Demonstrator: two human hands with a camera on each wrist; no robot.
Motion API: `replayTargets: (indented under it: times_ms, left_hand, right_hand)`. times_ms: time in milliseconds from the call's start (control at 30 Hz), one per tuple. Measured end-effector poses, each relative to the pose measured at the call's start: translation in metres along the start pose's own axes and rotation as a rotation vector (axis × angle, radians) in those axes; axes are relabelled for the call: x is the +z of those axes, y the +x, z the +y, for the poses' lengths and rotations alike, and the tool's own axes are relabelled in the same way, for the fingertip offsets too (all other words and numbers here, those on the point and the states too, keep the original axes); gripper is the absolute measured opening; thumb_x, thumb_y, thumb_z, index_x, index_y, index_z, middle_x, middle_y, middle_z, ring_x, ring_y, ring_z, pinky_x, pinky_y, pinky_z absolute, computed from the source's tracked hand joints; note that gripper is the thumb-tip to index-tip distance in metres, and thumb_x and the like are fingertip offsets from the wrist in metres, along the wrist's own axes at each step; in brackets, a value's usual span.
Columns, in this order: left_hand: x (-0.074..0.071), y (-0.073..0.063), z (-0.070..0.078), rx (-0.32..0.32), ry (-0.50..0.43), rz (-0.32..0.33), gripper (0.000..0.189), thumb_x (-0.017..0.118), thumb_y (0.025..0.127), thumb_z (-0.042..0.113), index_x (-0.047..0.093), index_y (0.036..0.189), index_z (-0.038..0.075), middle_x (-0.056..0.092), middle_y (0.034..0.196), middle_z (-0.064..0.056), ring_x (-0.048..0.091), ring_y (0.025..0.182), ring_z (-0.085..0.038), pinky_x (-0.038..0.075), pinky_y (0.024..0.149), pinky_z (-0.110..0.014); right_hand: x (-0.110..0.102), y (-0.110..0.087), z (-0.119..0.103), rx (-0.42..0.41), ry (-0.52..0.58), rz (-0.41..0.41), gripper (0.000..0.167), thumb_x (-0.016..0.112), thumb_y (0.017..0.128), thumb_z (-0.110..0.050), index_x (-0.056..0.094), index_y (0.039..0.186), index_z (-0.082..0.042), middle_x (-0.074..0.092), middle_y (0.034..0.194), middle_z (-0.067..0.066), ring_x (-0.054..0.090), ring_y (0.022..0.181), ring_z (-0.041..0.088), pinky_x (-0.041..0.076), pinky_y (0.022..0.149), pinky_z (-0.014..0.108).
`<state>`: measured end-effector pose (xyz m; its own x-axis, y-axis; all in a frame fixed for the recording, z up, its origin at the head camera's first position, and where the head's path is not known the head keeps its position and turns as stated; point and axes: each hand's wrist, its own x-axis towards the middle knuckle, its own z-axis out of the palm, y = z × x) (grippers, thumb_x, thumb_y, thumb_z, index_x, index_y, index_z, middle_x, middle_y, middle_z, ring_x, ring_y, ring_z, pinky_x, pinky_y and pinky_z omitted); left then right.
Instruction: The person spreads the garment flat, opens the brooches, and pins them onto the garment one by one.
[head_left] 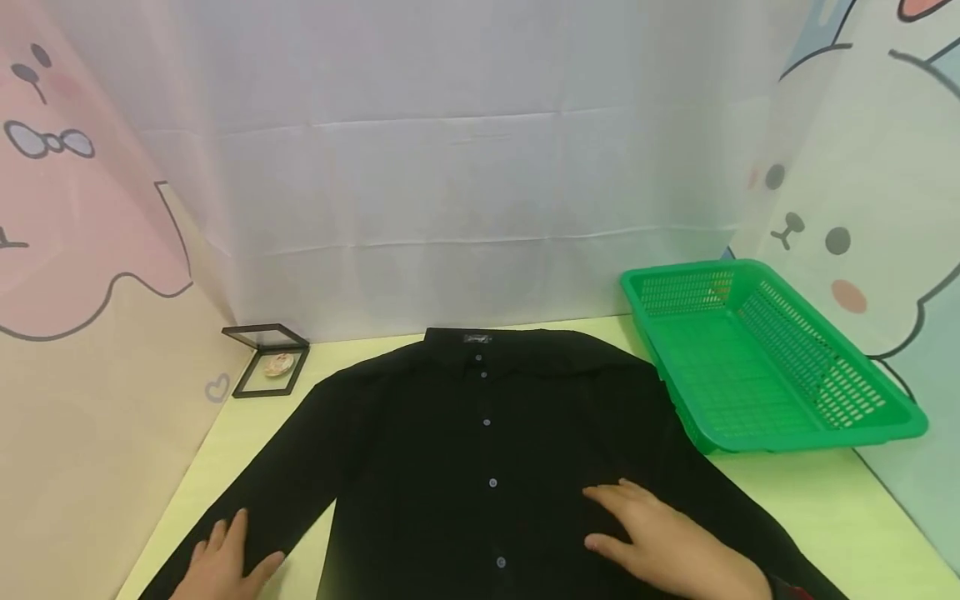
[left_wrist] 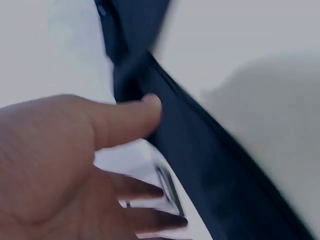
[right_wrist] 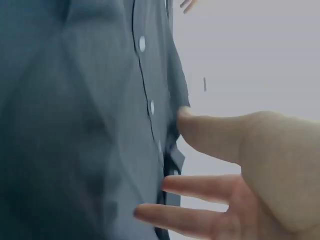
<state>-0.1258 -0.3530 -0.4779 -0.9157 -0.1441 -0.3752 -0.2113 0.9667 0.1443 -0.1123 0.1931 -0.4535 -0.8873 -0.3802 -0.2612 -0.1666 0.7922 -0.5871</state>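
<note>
Black shirt (head_left: 412, 467) is lying on the yellow table (head_left: 832, 508), its collar label (head_left: 477, 339) bearing writing too small to read. The left hand (head_left: 223, 562) over one sleeve (head_left: 292, 467) and the right hand (head_left: 667, 537) over the front (head_left: 450, 500) are showing parted fingers, gripping nothing. Beside the shirt, a green basket (head_left: 813, 440) is standing.

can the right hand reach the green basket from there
Probably yes: the right hand holds nothing, and nothing stands between it and the green basket, just a black shirt lying flat.
</note>
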Motion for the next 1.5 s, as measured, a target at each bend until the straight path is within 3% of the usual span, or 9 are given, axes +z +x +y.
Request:
replayTargets:
  times_ms: [133,267,400,600,867,1000,1167,1333,1500]
  left_hand:
    - [-0.018,0.003,0.059,0.269,-0.096,-0.041,0.098,0.068,0.095,0.053,0.027,0.154,-0.013,0.019,0.155,-0.049,0.014,0.139,-0.074,0.033,0.102,-0.081]
    - [-0.028,0.009,0.100,0.447,-0.200,-0.070,0.086,0.071,0.095,0.047,0.035,0.159,0.002,0.022,0.164,-0.035,0.015,0.148,-0.064,0.031,0.107,-0.079]
    - [-0.033,0.029,0.132,0.554,-0.188,-0.092,0.079,0.072,0.096,0.041,0.038,0.158,0.006,0.025,0.165,-0.030,0.020,0.150,-0.059,0.030,0.112,-0.076]
    - [-0.033,0.066,0.188,0.651,-0.087,-0.090,0.074,0.071,0.098,0.033,0.038,0.158,0.005,0.026,0.166,-0.026,0.021,0.152,-0.055,0.026,0.118,-0.070]
    - [-0.020,0.109,0.264,0.664,-0.072,-0.137,0.088,0.070,0.097,0.044,0.018,0.166,0.027,0.006,0.172,-0.020,0.002,0.154,-0.057,0.019,0.112,-0.083]
    - [-0.010,0.132,0.286,0.539,-0.127,-0.157,0.110,0.077,0.089,0.053,0.001,0.166,0.035,-0.001,0.173,-0.017,-0.006,0.153,-0.058,0.008,0.104,-0.091]
    - [-0.013,0.153,0.294,0.395,-0.115,-0.210,0.120,0.084,0.080,0.056,0.002,0.166,0.039,-0.009,0.174,-0.012,-0.013,0.153,-0.056,0.001,0.100,-0.094]
    - [-0.026,0.168,0.291,0.385,-0.056,-0.240,0.118,0.085,0.079,0.056,0.006,0.166,0.039,-0.013,0.173,-0.011,-0.014,0.152,-0.057,0.005,0.099,-0.094]
    - [-0.032,0.180,0.283,0.429,-0.002,-0.256,0.121,0.086,0.081,0.050,0.004,0.167,0.029,-0.013,0.171,-0.020,-0.012,0.148,-0.064,0.010,0.111,-0.086]
  right_hand:
    - [-0.022,-0.015,0.028,0.085,-0.055,0.139,0.054,0.072,0.095,-0.042,0.064,0.134,-0.005,0.069,0.130,0.009,0.067,0.117,0.031,0.056,0.093,0.050]
    - [-0.038,-0.030,0.067,0.194,-0.036,0.138,0.052,0.072,0.096,-0.032,0.062,0.130,0.006,0.073,0.111,0.008,0.070,0.095,0.025,0.058,0.077,0.044]
    - [-0.040,-0.040,0.092,0.268,0.000,0.089,0.052,0.074,0.095,-0.028,0.061,0.126,0.012,0.072,0.107,0.009,0.070,0.094,0.028,0.058,0.077,0.044]
    - [-0.031,-0.044,0.101,0.246,-0.048,0.098,0.048,0.076,0.093,-0.028,0.064,0.122,0.008,0.069,0.110,0.013,0.068,0.099,0.031,0.058,0.082,0.048]
    - [-0.023,-0.047,0.099,0.240,-0.183,0.112,0.056,0.080,0.089,-0.035,0.065,0.126,0.005,0.059,0.104,0.014,0.059,0.089,0.026,0.055,0.074,0.047]
    - [-0.018,-0.042,0.094,0.297,-0.201,0.096,0.068,0.077,0.089,-0.048,0.061,0.134,0.000,0.057,0.116,0.019,0.059,0.096,0.034,0.054,0.070,0.053]
    - [-0.008,-0.042,0.092,0.346,-0.231,0.128,0.079,0.074,0.086,-0.060,0.058,0.141,-0.005,0.054,0.128,0.022,0.058,0.105,0.040,0.052,0.067,0.055]
    - [0.001,-0.052,0.098,0.390,-0.271,0.151,0.089,0.071,0.085,-0.067,0.052,0.148,-0.008,0.051,0.132,0.021,0.056,0.108,0.042,0.050,0.068,0.056]
    - [0.000,-0.064,0.115,0.472,-0.238,0.061,0.101,0.068,0.080,-0.076,0.045,0.152,-0.008,0.048,0.136,0.029,0.054,0.111,0.050,0.050,0.073,0.063]
